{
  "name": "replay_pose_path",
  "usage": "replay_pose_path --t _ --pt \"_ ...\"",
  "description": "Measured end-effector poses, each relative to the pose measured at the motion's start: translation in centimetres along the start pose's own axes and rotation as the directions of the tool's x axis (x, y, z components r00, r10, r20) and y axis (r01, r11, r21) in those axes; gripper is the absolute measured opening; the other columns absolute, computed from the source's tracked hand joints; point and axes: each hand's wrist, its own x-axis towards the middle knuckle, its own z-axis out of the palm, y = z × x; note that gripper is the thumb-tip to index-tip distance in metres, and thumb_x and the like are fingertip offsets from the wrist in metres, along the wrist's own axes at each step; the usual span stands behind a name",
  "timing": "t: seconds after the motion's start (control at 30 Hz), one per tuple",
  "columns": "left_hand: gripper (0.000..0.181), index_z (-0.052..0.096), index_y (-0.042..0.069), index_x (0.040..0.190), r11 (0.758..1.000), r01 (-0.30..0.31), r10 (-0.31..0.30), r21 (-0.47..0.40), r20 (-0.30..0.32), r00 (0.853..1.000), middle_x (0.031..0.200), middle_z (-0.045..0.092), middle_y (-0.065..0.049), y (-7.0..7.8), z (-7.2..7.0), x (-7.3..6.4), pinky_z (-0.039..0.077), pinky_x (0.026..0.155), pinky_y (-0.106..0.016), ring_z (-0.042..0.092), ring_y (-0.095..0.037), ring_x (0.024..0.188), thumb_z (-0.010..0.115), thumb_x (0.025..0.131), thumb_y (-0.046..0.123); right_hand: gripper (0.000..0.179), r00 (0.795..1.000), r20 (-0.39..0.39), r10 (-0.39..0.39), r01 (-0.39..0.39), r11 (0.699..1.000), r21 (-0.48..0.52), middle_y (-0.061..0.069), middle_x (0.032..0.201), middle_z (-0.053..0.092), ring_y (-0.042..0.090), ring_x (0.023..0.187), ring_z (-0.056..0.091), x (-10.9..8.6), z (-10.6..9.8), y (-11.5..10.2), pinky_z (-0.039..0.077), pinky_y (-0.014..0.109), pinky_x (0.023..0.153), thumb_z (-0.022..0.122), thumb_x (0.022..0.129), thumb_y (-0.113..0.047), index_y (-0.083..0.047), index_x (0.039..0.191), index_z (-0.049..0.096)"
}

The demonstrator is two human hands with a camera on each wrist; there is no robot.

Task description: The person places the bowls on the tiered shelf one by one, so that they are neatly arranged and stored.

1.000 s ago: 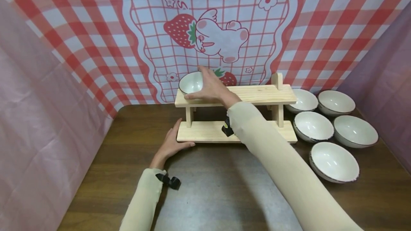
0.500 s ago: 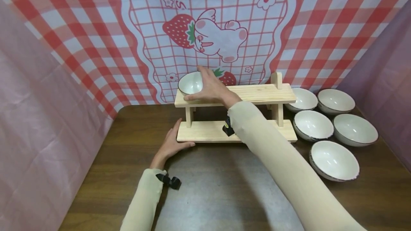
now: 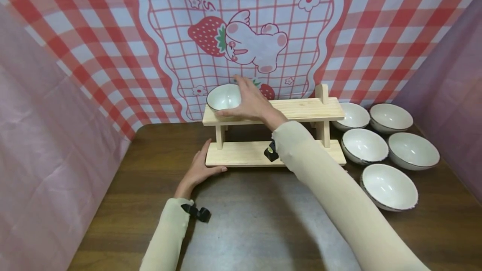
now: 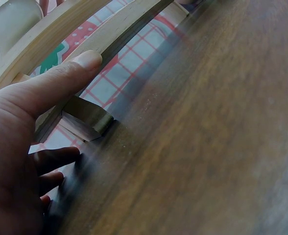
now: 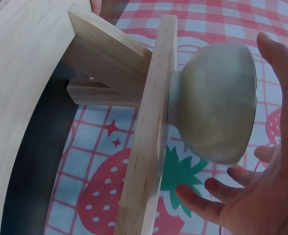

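A white bowl [image 3: 224, 97] with a dark rim stands upright on the left end of the upper board of a two-tier wooden stand [image 3: 301, 110]. My right hand [image 3: 252, 101] is spread round the bowl's right side, thumb in front and fingers behind. The right wrist view shows a gap between those fingers [image 5: 200, 203] and the bowl [image 5: 217, 103], whose foot sits against the board. My left hand [image 3: 199, 170] holds the left end of the lower board, its thumb [image 4: 87, 59] along the front edge and its other fingers round the end.
Several similar bowls [image 3: 364, 145] stand on the brown table [image 3: 150, 179] right of the stand. A raised wooden end piece [image 3: 321, 93] sticks up at the upper board's right. Behind hangs a strawberry-print cloth [image 3: 256, 49], with a pink curtain [image 3: 56, 158] at the left.
My right hand has loosened and shifted slightly right, away from the bowl, which has stayed on the upper board. My left hand keeps its place at the stand. The head view has shifted slightly.
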Motion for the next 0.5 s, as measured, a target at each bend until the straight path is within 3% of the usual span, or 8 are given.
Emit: replay_pose_path --t 0.17,0.5 --pt "0.117 0.016 0.019 0.162 1.0 0.013 -0.013 -0.003 0.002 1.0 0.161 0.033 -0.019 -0.1 0.0 0.0 0.03 0.117 -0.063 0.029 -0.042 0.148 0.088 0.073 0.044 0.121 0.998 -0.044 -0.036 0.037 0.999 0.01 0.013 0.164 0.026 0.033 0.147 0.035 -0.5 -0.5 0.7 0.037 0.056 0.116 0.083 0.068 -0.064 -0.016 0.16 0.02" --pt "0.115 0.015 0.018 0.162 1.0 0.008 -0.008 0.001 0.006 1.0 0.161 0.033 -0.018 0.1 0.0 0.0 0.03 0.118 -0.062 0.029 -0.042 0.148 0.087 0.075 0.041 0.117 0.997 -0.07 -0.011 0.01 1.0 -0.009 0.015 0.166 0.02 0.036 0.153 0.025 -2.3 -1.6 2.4 0.031 0.061 0.118 0.079 0.073 -0.062 -0.018 0.161 0.016"
